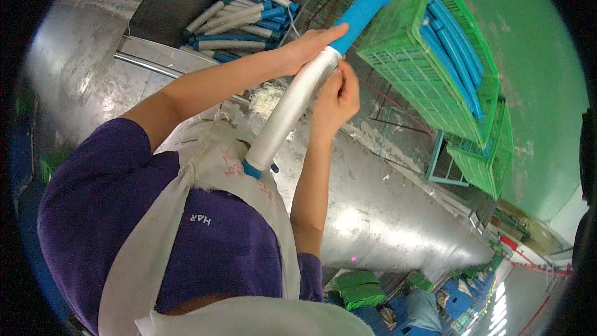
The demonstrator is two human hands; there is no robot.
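A long bobbin [292, 111] slants up and away from my body. Its blue tube is wound with shiny white yarn over the lower part, and its bare, flared blue end points to the far right. The lower blue tip rests against my white apron. My left hand [311, 48] is wrapped round the bobbin where the yarn meets the bare blue tube, thumb on the blue. Close beside the upper edge of the winding, my right hand [337, 96] has its fingers curled in and pinched together. Whatever they may hold is too small to tell.
A dark bin [168, 6] at the far left holds several white-and-blue bobbins [239, 22]. At the right stands a green crate [404, 56] of blue tubes, with another green crate [482, 165] nearer. A tuft of loose white yarn [267, 99] lies behind the bobbin.
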